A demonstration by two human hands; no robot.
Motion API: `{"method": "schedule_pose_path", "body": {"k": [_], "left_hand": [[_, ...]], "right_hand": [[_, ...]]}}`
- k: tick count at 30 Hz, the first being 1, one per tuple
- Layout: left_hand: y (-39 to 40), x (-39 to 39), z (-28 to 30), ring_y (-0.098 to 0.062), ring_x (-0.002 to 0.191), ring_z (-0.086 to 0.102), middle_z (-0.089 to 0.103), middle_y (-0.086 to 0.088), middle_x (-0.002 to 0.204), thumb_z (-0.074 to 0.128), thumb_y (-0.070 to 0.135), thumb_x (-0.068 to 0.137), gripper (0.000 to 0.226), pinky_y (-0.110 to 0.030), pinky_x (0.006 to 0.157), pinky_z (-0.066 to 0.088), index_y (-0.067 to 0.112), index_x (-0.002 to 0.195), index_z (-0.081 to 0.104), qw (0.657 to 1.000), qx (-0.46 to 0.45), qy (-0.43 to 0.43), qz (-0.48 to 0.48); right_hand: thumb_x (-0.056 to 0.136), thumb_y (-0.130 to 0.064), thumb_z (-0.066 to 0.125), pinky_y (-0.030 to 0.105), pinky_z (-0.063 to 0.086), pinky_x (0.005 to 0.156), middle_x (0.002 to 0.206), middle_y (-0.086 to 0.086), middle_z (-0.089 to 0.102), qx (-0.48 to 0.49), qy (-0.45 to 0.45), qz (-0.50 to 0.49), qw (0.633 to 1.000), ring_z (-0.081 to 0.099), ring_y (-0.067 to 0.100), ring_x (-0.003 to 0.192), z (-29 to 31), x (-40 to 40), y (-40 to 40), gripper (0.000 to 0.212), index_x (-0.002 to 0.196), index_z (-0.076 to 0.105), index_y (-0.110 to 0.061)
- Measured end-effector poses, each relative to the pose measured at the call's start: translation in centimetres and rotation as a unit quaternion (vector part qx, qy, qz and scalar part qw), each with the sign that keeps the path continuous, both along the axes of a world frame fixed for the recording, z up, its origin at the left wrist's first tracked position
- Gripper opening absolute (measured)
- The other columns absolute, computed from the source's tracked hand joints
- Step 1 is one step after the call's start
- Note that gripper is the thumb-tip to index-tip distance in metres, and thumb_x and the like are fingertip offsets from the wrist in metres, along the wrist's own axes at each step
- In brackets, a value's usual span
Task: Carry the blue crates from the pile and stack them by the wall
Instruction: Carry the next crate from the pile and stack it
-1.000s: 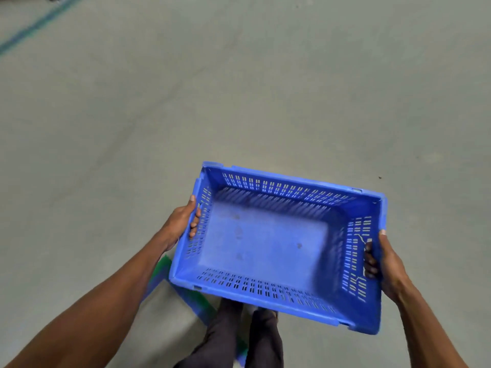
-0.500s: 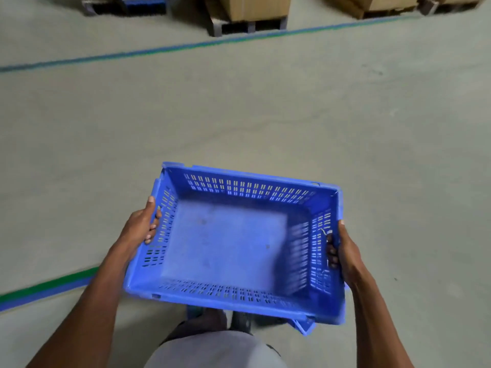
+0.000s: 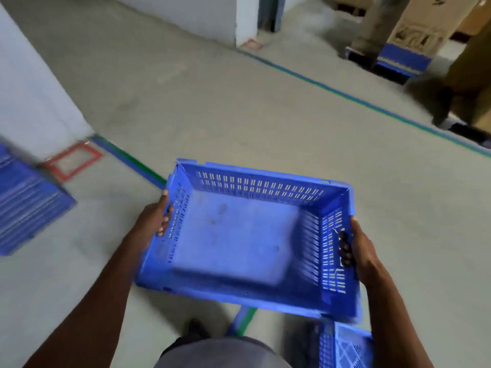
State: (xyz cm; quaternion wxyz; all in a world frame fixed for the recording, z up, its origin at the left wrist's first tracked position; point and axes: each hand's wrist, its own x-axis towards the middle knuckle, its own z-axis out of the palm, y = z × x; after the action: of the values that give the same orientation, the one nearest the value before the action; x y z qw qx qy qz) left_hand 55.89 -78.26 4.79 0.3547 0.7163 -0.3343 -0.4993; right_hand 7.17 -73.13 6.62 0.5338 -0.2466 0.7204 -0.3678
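Note:
I hold an empty blue slotted crate level in front of me, above the grey floor. My left hand grips its left short wall, fingers hooked through the slots. My right hand grips the right short wall the same way. A stack of blue crates stands at the far left beside a white wall. Part of another blue crate lies on the floor at the bottom right, near my feet.
A blue-green floor line runs diagonally across the back, and another passes under the held crate. A red square is marked by the wall's foot. Cardboard boxes on a blue pallet stand at the back right. A white pillar rises behind.
The view has swung round: the white wall and the crate stack have come into sight at the left, and the boxes moved to the right. Both hands keep the same grip.

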Motion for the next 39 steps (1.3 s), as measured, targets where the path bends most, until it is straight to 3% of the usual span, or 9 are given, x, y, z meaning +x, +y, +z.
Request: {"method": "schedule_pose_path", "body": {"k": [6,13,25,33,39], "left_hand": [[3.0,16.4,0.9,-0.015,0.037,0.029,0.039,0.002,0.050,0.039,0.069,0.097,0.058,-0.020,0.044,0.025,0.017,0.076,0.055,0.989,-0.006,-0.006,0.149],[7.4,32.4,2.3,-0.015,0.038,0.027,0.037,0.005,0.048,0.038,0.072,0.096,0.059,-0.028,0.047,0.023,0.019,0.072,0.050,0.951,-0.024,-0.015,0.306],[9.0,53.1,1.6,-0.017,0.040,0.026,0.037,0.005,0.048,0.042,0.076,0.092,0.061,-0.027,0.048,0.024,0.018,0.075,0.054,0.855,-0.015,-0.024,0.518],[9.7,68.8,1.3,-0.016,0.040,0.027,0.039,0.005,0.051,0.040,0.075,0.092,0.060,-0.023,0.046,0.025,0.020,0.078,0.056,0.803,-0.010,-0.036,0.595],[9.1,83.1,1.1,-0.013,0.037,0.028,0.039,0.008,0.048,0.037,0.075,0.093,0.060,-0.022,0.046,0.024,0.021,0.076,0.057,0.804,0.004,-0.027,0.594]], "right_hand": [[0.091,-0.074,0.045,0.021,0.017,0.042,0.057,-0.005,0.026,-0.008,0.001,0.138,0.990,0.018,0.012,0.045,0.3,17.6,-11.8,0.054,0.072,0.043,-0.024],[0.092,-0.072,0.043,0.021,0.016,0.041,0.058,-0.006,0.028,0.005,0.014,0.300,0.954,0.017,0.011,0.044,2.1,40.1,-22.8,0.051,0.073,0.043,-0.025],[0.098,-0.069,0.037,0.018,0.015,0.038,0.052,-0.005,0.029,0.005,-0.021,0.514,0.858,0.018,0.010,0.040,1.8,75.3,-36.8,0.054,0.069,0.041,-0.023],[0.098,-0.070,0.035,0.020,0.016,0.038,0.051,-0.005,0.028,-0.006,-0.019,0.585,0.811,0.017,0.011,0.041,1.8,98.3,-40.2,0.056,0.070,0.041,-0.022],[0.094,-0.073,0.038,0.022,0.018,0.042,0.053,-0.004,0.032,-0.004,-0.011,0.571,0.821,0.020,0.012,0.044,0.6,112.8,-40.4,0.057,0.070,0.044,-0.022]]}}
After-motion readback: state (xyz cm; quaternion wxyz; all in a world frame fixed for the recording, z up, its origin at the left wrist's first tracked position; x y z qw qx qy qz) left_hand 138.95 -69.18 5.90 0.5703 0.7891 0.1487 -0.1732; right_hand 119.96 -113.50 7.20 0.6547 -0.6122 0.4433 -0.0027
